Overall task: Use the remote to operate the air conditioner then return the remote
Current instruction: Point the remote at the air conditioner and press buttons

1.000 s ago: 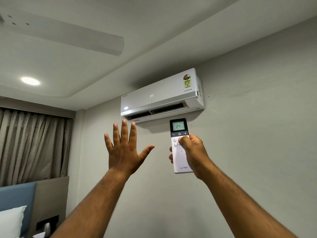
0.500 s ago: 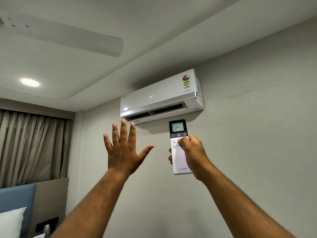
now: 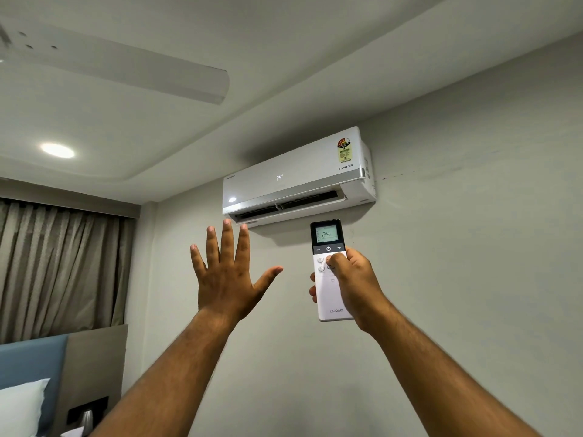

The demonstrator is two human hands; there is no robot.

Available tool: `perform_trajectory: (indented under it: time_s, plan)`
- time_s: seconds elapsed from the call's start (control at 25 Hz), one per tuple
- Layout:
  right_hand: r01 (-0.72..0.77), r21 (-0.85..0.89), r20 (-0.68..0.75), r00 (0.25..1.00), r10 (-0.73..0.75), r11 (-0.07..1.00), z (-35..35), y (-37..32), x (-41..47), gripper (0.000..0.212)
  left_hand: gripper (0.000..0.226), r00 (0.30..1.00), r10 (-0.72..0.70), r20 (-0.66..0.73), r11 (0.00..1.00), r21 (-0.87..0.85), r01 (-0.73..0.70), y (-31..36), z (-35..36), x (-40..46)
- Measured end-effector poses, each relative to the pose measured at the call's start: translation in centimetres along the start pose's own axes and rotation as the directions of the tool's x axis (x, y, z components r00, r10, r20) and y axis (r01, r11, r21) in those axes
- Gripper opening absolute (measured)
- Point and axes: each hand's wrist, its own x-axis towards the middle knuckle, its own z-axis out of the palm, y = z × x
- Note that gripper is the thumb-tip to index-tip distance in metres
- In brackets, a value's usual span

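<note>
Pointing the remote at the air conditioner

Remote point(image 3: 329, 279) is up in the air, upright, screen end toward the ceiling, and the display reads 24. The right hand point(image 3: 353, 279) is wrapped around its right side, thumb pressed down on the round buttons just under the dark power strip, fingertips peeking out on the left edge. Just above it on the wall hangs the air conditioner point(image 3: 296, 178), louvre cracked open, its own panel showing 24 as well. Over to the left, the left hand point(image 3: 227, 275) is raised palm away, fingers spread wide, holding nothing, fingertips reaching up near the unit's lower edge. Further out: a ceiling fan blade point(image 3: 126, 70), a lit downlight point(image 3: 57, 150), curtains point(image 3: 60, 266) and a pillow point(image 3: 20, 405).
</note>
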Motion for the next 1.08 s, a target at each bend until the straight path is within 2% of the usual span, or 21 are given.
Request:
perform_trajectory:
  time_s: [1.08]
  plan:
    - [-0.028, -0.026, 0.005, 1.0, 0.028, 0.999, 1.3, 1.1, 0.6, 0.012, 0.099, 1.0, -0.007, 0.013, 1.0, 0.001, 0.007, -1.4, 0.8, -0.1]
